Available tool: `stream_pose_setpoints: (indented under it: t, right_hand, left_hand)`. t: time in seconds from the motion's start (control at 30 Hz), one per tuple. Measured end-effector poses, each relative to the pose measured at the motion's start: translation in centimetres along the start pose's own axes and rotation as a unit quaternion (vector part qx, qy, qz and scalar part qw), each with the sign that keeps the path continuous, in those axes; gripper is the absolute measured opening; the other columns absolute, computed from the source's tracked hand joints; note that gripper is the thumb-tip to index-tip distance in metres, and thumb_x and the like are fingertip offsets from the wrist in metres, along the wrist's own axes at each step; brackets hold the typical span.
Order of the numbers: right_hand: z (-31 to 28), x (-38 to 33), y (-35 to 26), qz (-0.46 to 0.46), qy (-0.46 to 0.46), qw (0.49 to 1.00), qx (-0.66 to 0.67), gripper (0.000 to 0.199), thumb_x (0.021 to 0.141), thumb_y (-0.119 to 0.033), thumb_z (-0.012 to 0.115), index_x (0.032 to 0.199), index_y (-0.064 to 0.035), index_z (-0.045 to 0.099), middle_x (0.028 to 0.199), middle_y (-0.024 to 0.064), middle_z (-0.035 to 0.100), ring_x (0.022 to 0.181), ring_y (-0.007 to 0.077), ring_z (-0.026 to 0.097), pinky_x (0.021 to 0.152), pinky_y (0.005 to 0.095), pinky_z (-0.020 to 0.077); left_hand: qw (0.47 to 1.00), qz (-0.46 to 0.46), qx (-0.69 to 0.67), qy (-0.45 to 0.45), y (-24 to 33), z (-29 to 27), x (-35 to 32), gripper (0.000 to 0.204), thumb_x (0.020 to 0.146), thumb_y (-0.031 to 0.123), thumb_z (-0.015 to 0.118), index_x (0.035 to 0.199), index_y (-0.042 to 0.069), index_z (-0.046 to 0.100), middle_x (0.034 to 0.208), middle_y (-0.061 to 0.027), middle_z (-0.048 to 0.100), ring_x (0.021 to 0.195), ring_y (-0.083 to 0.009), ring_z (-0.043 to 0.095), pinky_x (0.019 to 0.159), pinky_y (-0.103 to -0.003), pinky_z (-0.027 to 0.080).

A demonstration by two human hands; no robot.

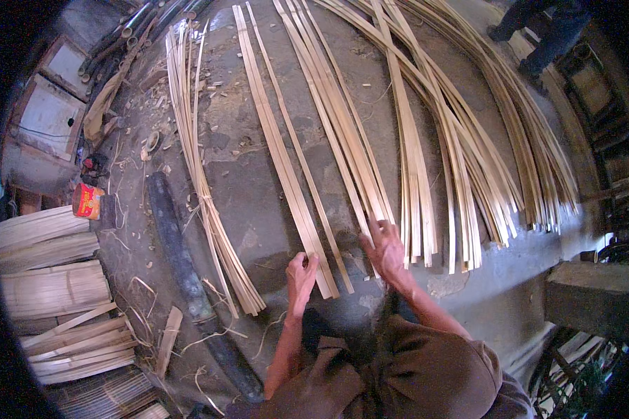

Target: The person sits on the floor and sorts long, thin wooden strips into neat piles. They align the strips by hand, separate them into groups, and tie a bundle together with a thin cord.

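Note:
Long pale bamboo strips (278, 153) lie lengthwise on the floor in front of me, with a thin single strip (300, 153) beside them. My left hand (301, 281) is at the left edge of these strips, close to their near ends. Its fingers are curled closed, and whatever they pinch is hidden. To the right, my right hand (387, 253) is closed around the near ends of a bundle of bamboo strips (342, 133); its fingers cover part of them.
Further bundles of strips (414, 181) spread to the right, some crossing. A loose bundle (197, 174) and a dark pole (178, 244) lie left. Stacked slats (52, 286) and a red-yellow container (87, 201) stand far left. Another person's legs (555, 35) show at top right.

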State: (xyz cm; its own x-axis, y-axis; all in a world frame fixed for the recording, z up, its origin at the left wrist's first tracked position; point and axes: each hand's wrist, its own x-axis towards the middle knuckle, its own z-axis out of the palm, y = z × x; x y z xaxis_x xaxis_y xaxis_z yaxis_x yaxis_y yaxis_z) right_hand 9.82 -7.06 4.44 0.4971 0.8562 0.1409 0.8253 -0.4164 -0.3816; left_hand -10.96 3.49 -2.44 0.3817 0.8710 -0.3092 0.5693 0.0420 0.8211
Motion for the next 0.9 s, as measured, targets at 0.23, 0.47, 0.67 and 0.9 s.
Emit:
stream_pose_setpoints:
  t: [0.23, 0.47, 0.67, 0.9]
  right_hand:
    - [-0.7, 0.2, 3.2, 0.062, -0.053, 0.993, 0.082, 0.028, 0.090, -0.023, 0.061, 0.115, -0.0117, 0.056, 0.097, 0.0164, 0.059, 0.090, 0.0364, 0.059, 0.077, 0.0461, 0.0490]
    - [-0.6, 0.1, 4.1, 0.182, -0.021, 0.967, 0.175, 0.036, 0.087, -0.025, 0.063, 0.116, -0.0073, 0.052, 0.081, 0.0194, 0.063, 0.073, 0.0387, 0.063, 0.064, 0.0478, 0.0486]
    - [-1.8, -1.0, 2.0, 0.172, 0.032, 0.956, 0.235, 0.045, 0.094, -0.020, 0.057, 0.136, -0.0056, 0.050, 0.060, 0.0187, 0.052, 0.051, 0.0239, 0.049, 0.052, 0.0370, 0.0425]
    - [1.4, -2.0, 0.7, 0.148, 0.016, 0.925, 0.350, 0.045, 0.097, -0.024, 0.056, 0.139, -0.0096, 0.049, 0.074, 0.0186, 0.058, 0.070, 0.0128, 0.053, 0.065, 0.0304, 0.0471]
  left_hand:
    - [0.972, 0.036, 0.225, 0.051, 5.7, -2.5, -0.4, 0.036, 0.085, 0.032, 0.067, 0.104, 0.002, 0.060, 0.104, -0.0206, 0.064, 0.101, -0.0373, 0.059, 0.087, -0.048, 0.045]
    - [0.897, 0.257, 0.353, 0.069, 7.4, 2.3, 3.4, 0.065, 0.085, 0.034, 0.066, 0.136, -0.001, 0.045, 0.143, -0.0260, 0.038, 0.139, -0.0429, 0.025, 0.113, -0.063, 0.012]
    - [0.875, 0.292, 0.384, 0.027, 7.2, 2.5, 5.5, 0.066, 0.085, 0.027, 0.064, 0.138, -0.004, 0.042, 0.146, -0.0232, 0.038, 0.140, -0.0420, 0.025, 0.113, -0.064, 0.010]
    - [0.880, 0.274, 0.387, 0.001, 8.0, 3.3, 7.9, 0.065, 0.083, 0.022, 0.059, 0.140, -0.005, 0.040, 0.148, -0.0192, 0.038, 0.142, -0.0354, 0.026, 0.115, -0.061, 0.010]
